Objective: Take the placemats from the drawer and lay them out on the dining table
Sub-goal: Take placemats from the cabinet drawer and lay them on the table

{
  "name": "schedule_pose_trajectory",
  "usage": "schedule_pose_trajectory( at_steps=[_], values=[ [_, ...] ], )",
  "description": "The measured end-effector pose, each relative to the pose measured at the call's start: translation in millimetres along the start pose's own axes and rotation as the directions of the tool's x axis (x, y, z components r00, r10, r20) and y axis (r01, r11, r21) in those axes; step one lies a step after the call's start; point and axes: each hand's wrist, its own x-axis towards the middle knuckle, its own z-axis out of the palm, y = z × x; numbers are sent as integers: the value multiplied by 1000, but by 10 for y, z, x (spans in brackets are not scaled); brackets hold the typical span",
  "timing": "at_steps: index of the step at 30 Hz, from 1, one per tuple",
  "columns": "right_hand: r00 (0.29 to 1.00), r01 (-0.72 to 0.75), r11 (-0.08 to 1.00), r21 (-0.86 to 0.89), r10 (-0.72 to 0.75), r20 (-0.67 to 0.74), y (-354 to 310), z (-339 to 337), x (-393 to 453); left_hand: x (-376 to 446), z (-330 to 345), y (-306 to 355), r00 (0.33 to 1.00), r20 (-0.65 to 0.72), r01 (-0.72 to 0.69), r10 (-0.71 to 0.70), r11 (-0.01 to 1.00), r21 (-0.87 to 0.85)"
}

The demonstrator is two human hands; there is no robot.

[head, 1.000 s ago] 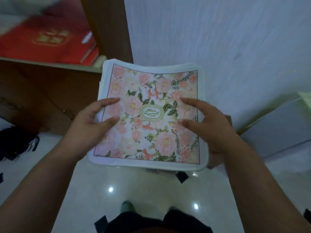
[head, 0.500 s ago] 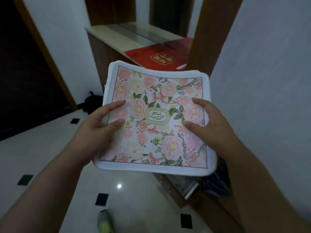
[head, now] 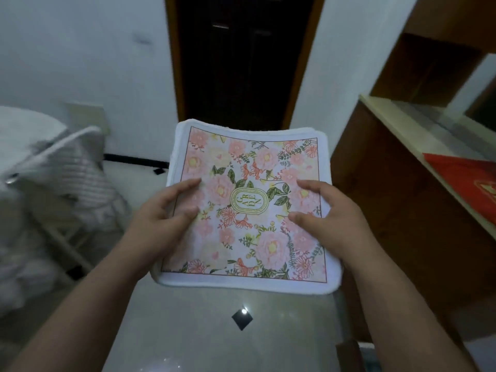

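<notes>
A stack of square placemats point(head: 249, 167), white-edged with pink flowers and a green oval label in the middle, is held flat in front of me above the floor. My left hand point(head: 163, 221) grips the stack's left edge, thumb and forefinger lying on top. My right hand point(head: 330, 218) grips the right edge the same way. The fingers underneath are hidden by the mats. A white round table point(head: 24, 122) shows at the far left edge, blurred.
A wooden cabinet point(head: 397, 200) with a pale top stands at the right, a red item point(head: 467, 178) lying on it. A dark doorway point(head: 241, 57) is straight ahead. A chair with a striped grey cushion point(head: 77, 167) stands at the left. The floor point(head: 214, 331) is glossy white tile.
The view has swung left, away from the cabinet toward the doorway and the chair. Both hands keep the same hold on the placemat stack.
</notes>
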Motion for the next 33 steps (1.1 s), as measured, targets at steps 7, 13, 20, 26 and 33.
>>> schedule_pose_trajectory(
  at_steps=[7, 13, 20, 26, 33],
  values=[
    [948, 127, 991, 46, -135, 289, -935, 1899, 803, -24, -1829, -301, 934, -357, 46, -26, 998, 46],
    [860, 198, 978, 71, -208, 465, -1481, 3149, 1150, -125, -2830, -480, 829, -553, 115, -79, 993, 30],
    [762, 253, 963, 89, -255, 595, -1777, 4252, 1757, 54, -3396, -834, 708, -691, 212, -145, 977, 13],
    [604, 313, 938, 150, -318, 731, -2131, 5243, 2563, 523, -3860, -1063, 539, -819, 246, -196, 967, -69],
    [413, 477, 859, 187, -407, 815, -2849, 6279, 3419, 1047, -4337, -1328, 289, -923, 253, -254, 950, -182]
  ],
)
